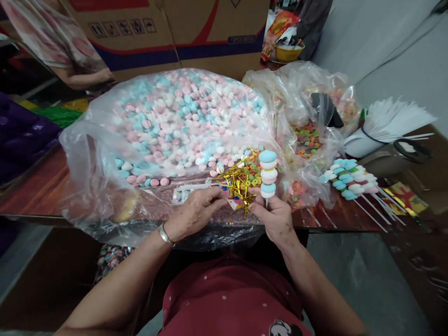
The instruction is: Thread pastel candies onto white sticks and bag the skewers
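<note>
My right hand (277, 218) is closed around the thin white stick of a marshmallow skewer (269, 175). Blue, white and pink marshmallows are stacked upright on it above my fingers. My left hand (196, 211) has its thumb and fingers pinched together beside a small printed packet (234, 203); what lies between the fingertips is hidden. Between the hands spreads a loose bunch of gold twist ties (240, 184), some touching my right fingers. Just behind them lie colourful cereal rings (255, 168). A large clear bag (196, 116) full of pastel marshmallows stands open toward me.
Finished marshmallow skewers (350, 177) lie piled on the right of the wooden table (45, 189). Behind them, a container (364, 142) holds many white sticks. Clear bags of cereal rings (308, 135) stand at back right. A large cardboard box (175, 37) and another person's arm (80, 77) are beyond.
</note>
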A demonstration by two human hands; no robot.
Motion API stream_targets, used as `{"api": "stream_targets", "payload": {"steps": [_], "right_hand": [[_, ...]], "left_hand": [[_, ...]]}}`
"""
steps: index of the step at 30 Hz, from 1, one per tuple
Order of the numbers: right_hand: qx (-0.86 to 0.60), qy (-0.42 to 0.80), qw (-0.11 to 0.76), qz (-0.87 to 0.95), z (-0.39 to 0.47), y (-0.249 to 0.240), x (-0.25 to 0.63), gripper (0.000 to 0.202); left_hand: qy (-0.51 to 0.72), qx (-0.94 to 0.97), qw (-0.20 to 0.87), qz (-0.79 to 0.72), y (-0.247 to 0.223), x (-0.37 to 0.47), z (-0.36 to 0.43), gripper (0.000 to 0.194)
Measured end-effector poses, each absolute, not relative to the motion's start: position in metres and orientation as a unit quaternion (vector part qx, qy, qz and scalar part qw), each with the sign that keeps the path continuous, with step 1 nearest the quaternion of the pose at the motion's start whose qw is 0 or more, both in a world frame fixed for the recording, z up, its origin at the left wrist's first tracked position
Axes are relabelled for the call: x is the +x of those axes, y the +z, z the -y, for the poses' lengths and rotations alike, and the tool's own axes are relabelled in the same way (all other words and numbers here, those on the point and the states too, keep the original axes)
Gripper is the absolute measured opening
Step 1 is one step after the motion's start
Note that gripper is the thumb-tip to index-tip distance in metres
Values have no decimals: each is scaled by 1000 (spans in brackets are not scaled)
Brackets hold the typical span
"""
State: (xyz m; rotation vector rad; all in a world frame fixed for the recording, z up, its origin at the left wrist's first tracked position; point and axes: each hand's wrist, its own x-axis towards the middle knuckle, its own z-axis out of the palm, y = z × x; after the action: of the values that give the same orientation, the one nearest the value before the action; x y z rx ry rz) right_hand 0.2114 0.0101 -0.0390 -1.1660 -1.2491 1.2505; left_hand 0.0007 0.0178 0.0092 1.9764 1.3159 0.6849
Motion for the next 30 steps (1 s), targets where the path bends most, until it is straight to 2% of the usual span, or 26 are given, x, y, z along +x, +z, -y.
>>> {"api": "stream_targets", "payload": {"steps": [5,7,14,20,24,30], "right_hand": [[-483,473,463,574,-8,-37,209,15],[-490,444,464,589,-6,-36,210,14],[-469,430,487,598,-6,-34,209,18],[-461,459,499,573,-5,-35,205,18],[-476,462,466,586,-5,-32,206,23],[-493,341,435,671,-6,-8,238,30]], "left_hand": [[259,732,431,-459,10,16,-10,19],[277,722,444,-453,4,19,-7,17],[304,771,340,-445,-13,19,-1,25],[324,733,382,-459,-22,19,1,19],[348,713,389,-468,-28,18,4,22],[366,730,358,-452,-37,6,4,26]]}}
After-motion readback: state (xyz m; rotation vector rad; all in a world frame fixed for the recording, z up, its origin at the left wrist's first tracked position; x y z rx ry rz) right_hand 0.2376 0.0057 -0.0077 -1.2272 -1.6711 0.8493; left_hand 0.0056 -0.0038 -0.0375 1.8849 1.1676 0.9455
